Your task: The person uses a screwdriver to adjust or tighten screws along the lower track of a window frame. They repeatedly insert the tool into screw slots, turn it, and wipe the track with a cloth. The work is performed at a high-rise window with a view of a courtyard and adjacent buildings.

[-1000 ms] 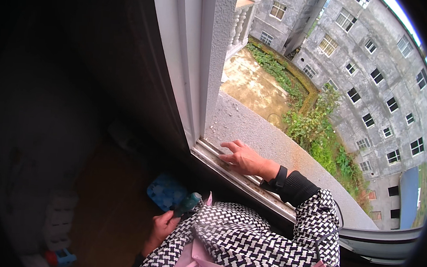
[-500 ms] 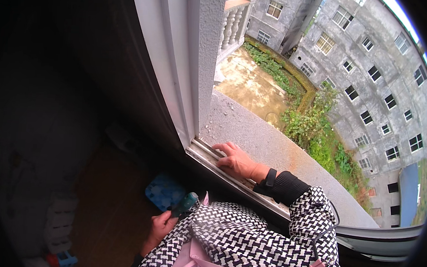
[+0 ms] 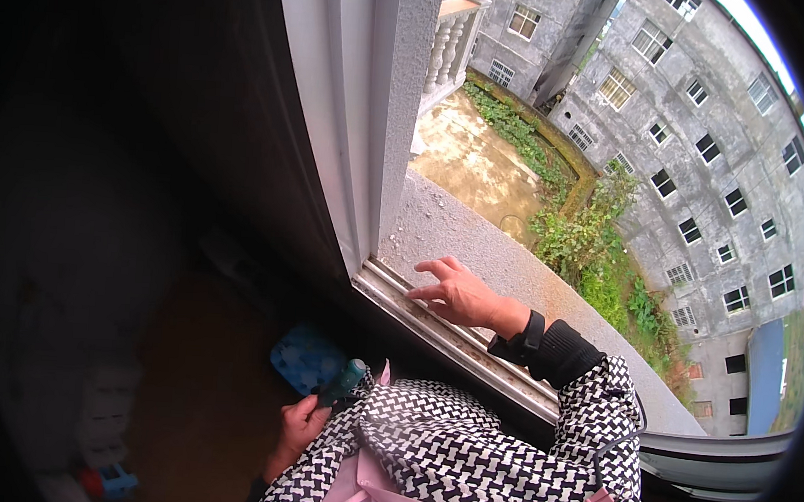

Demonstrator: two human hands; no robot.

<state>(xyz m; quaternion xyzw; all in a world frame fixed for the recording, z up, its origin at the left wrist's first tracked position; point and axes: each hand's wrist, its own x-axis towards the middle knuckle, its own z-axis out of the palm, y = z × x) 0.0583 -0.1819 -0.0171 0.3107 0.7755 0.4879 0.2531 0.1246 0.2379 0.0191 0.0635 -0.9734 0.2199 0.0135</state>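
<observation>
Over the window track (image 3: 399, 292), my right hand (image 3: 459, 296) hangs with its fingers spread and slightly bent, holding nothing. It is close above the metal rails, which have dirt in them. Lower down, inside the dark room, my left hand (image 3: 299, 426) is closed round a teal tool handle (image 3: 348, 379) with a rounded, paler end. The rest of that tool is hidden by my hand and the patterned sleeve, so its kind does not show.
The white window frame (image 3: 332, 109) rises at the left of the track. A rough concrete ledge (image 3: 476, 246) lies outside, with a yard and grey building (image 3: 665, 157) beyond. In the dim room are a blue patterned stool-like thing (image 3: 308, 360) and a small blue and red object (image 3: 116, 482).
My right hand has lifted off the track and moved slightly right, its fingers spreading. My left hand stays with the teal handle. The view has shifted a little.
</observation>
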